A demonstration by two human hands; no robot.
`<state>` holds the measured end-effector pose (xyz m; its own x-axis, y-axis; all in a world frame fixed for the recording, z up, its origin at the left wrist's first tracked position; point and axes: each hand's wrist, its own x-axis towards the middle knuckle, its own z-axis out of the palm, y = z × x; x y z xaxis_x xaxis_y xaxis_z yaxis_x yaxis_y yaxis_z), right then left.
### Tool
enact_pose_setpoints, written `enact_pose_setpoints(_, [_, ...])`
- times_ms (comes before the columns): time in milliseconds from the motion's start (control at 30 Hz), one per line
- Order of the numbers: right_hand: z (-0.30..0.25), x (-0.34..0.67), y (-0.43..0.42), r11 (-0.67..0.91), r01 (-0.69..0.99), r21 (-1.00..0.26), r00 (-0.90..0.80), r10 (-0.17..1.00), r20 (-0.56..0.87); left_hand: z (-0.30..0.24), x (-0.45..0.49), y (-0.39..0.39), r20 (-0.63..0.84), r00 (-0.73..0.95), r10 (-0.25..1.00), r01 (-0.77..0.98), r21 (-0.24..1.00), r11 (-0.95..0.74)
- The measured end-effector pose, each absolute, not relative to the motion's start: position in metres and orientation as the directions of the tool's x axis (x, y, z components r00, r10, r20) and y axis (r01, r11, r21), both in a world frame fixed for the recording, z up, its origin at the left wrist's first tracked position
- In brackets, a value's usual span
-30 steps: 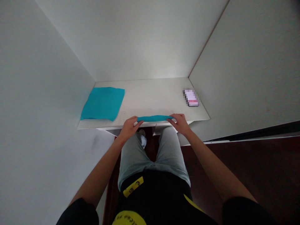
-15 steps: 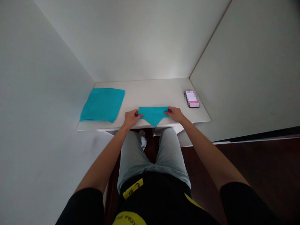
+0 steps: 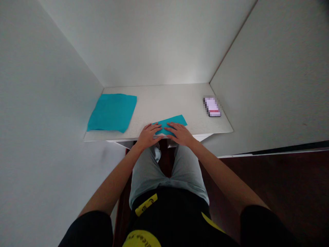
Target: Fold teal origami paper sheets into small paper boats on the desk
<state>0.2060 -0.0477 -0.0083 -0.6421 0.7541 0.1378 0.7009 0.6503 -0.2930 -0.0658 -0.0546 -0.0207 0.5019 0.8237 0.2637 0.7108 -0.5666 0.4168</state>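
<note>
A folded strip of teal cloth or paper [image 3: 177, 119] lies slanted at the front of the white desktop, its right end farther back than its left. My left hand [image 3: 149, 135] rests flat with fingers stretched over the strip's left end. On its middle lies my right hand [image 3: 181, 133], fingers spread and flat. Both hands touch the strip without gripping it, and they hide part of its near edge.
A larger teal sheet [image 3: 112, 112] lies on the left of the white desktop [image 3: 159, 99]. Toward the right end is a phone [image 3: 212, 107] with a blurred screen. White walls or panels enclose the back and both sides.
Both hands have let go of the strip's ends, moved inward and flattened on it. The strip has turned to a slant, and its downward-pointing triangular tip no longer shows.
</note>
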Motion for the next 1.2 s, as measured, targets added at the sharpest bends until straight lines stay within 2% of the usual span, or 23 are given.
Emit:
enact_pose_setpoints(167, [-0.022,0.215,-0.056,0.675,0.668,-0.314,-0.662,0.731,0.164,-0.029,-0.081,-0.065,0.258,0.564,0.785,0.666,0.42,-0.617])
enact_pose_setpoints(467, [-0.019,0.217,-0.063,0.66,0.687,-0.303,-0.656,0.743,0.133,-0.005,-0.068,-0.052,0.209,0.466,0.86,0.685,0.529,-0.5])
enact_pose_setpoints(600, [-0.018,0.215,-0.067,0.654,0.703,-0.281,-0.649,0.751,0.125,0.002,-0.053,-0.05,0.151,0.389,0.909,0.782,0.466,-0.413])
enact_pose_setpoints(800, [-0.015,0.207,-0.076,0.601,0.768,-0.22,-0.6,0.796,0.079,0.0,-0.041,-0.064,0.217,0.145,0.965,0.903,0.369,-0.219])
enact_pose_setpoints(1067, [-0.019,0.184,-0.089,0.542,0.814,-0.206,-0.535,0.839,0.093,-0.01,-0.029,-0.089,0.235,0.247,0.94,0.911,0.273,-0.308])
enact_pose_setpoints(1200, [-0.018,0.19,-0.08,0.642,0.717,-0.271,-0.64,0.761,0.108,-0.009,-0.028,-0.079,0.191,0.192,0.963,0.943,0.237,-0.235])
